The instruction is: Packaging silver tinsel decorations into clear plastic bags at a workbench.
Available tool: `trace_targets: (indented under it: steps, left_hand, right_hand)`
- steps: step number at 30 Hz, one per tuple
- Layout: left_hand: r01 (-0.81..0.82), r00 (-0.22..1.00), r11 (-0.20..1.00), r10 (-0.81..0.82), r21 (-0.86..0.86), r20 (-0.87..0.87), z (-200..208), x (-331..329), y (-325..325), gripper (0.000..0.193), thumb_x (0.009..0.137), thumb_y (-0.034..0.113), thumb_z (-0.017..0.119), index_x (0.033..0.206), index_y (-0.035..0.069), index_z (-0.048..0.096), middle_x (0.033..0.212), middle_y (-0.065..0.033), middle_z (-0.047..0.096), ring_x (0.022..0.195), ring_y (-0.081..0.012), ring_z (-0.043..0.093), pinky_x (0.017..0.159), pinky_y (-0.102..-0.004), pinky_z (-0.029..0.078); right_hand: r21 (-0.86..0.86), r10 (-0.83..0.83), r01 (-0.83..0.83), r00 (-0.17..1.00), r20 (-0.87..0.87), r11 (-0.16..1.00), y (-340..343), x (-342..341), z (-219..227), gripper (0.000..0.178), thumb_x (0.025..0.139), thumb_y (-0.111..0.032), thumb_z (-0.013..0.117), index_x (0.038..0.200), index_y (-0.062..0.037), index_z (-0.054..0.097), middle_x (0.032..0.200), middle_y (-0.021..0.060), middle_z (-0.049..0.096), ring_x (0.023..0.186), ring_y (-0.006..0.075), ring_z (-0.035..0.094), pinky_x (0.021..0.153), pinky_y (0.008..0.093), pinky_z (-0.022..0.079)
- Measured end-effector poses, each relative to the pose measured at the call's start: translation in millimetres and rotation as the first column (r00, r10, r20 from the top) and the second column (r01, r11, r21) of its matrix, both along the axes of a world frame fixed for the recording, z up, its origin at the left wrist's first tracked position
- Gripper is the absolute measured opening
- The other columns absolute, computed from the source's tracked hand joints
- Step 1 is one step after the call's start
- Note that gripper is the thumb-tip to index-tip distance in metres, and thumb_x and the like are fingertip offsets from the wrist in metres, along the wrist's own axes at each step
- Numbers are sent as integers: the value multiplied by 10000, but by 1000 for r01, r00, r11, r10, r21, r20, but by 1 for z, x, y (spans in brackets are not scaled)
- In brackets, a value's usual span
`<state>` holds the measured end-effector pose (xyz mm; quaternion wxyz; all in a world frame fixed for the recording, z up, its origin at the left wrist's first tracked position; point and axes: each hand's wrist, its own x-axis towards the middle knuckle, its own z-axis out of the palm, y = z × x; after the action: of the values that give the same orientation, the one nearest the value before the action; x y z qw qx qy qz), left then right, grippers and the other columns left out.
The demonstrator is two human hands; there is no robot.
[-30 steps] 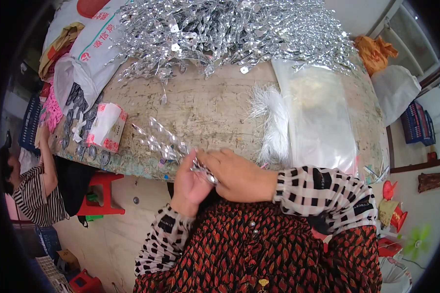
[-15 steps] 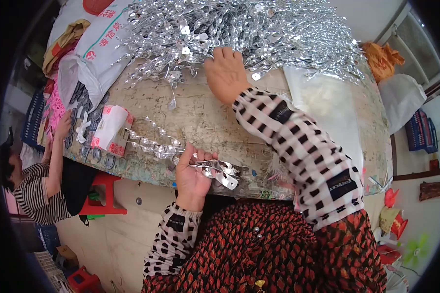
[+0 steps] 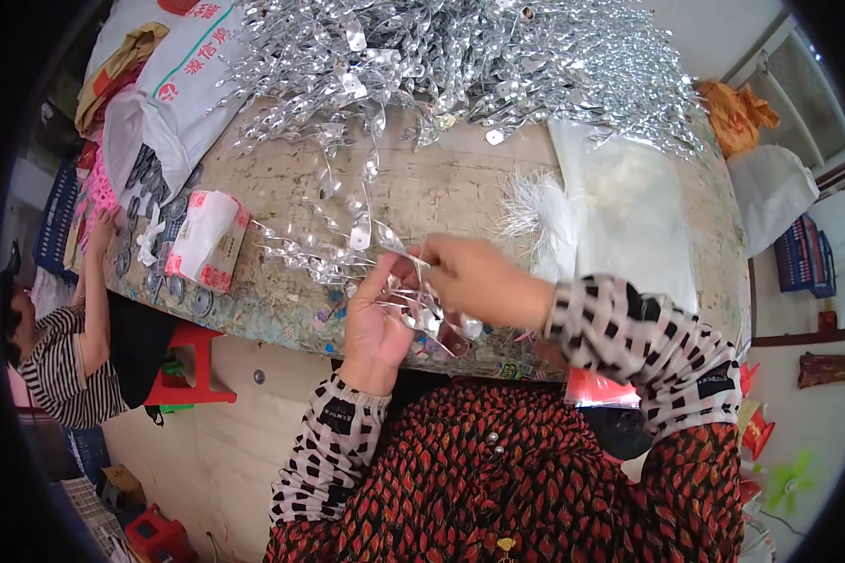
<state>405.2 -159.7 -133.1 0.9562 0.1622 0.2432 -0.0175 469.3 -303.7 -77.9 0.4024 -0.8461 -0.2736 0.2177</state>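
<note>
My left hand (image 3: 376,328) is curled palm up around a bundle of twisted silver strips (image 3: 310,263) at the table's near edge. The strips' flat ends stick out past my fingers, while their twisted lengths lie to the left over the table. Close beside it, my right hand (image 3: 483,277), somewhat blurred, pinches the flat end of another twisted silver strip (image 3: 385,239) over the bundle. Beyond both hands spreads a large heap of similar silver strips (image 3: 498,66). One strip hangs from the heap toward my hands.
A tissue pack (image 3: 208,239) stands left, near grey discs (image 3: 202,300) and a white woven sack (image 3: 174,103). White ties (image 3: 554,220) and clear plastic bags (image 3: 629,216) lie right. A co-worker's hand (image 3: 103,230) is at far left, by a red stool (image 3: 192,371).
My right hand has come back from the heap to my left hand, with a strip. The white ties, which my right forearm covered, now show. My left hand stays near its place.
</note>
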Motion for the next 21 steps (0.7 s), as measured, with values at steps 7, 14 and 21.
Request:
trace_targets:
  steps: [7, 14, 21]
  left_hand:
    - [12, 999, 996, -8, 85, -49, -12, -14, 5, 332, 843, 63, 618, 1164, 13, 546, 882, -88, 627, 845, -235, 613, 831, -375, 499]
    - [2, 999, 998, 1, 61, -49, -11, -20, 8, 378, 841, 61, 625, 1199, 27, 505, 891, -96, 622, 863, -252, 608, 865, -424, 497]
    - [-32, 999, 998, 31, 56, 23, -14, -35, 12, 417, 853, 100, 644, 1238, 43, 495, 921, -95, 629, 888, -223, 599, 890, -420, 489]
  right_hand:
    - [-90, 126, -135, 987, -97, 987, 21, 42, 15, 315, 868, -271, 526, 914, 23, 630, 730, 188, 638, 678, 303, 637, 651, 399, 486]
    - [475, -27, 333, 839, -543, 815, 86, 45, -22, 266, 924, -283, 533, 867, -29, 589, 729, 57, 631, 614, 145, 560, 539, 315, 430]
    - [-96, 196, -172, 884, 424, 980, 17, 27, 33, 213, 910, -204, 491, 849, -6, 543, 736, 194, 615, 665, 340, 611, 617, 425, 466]
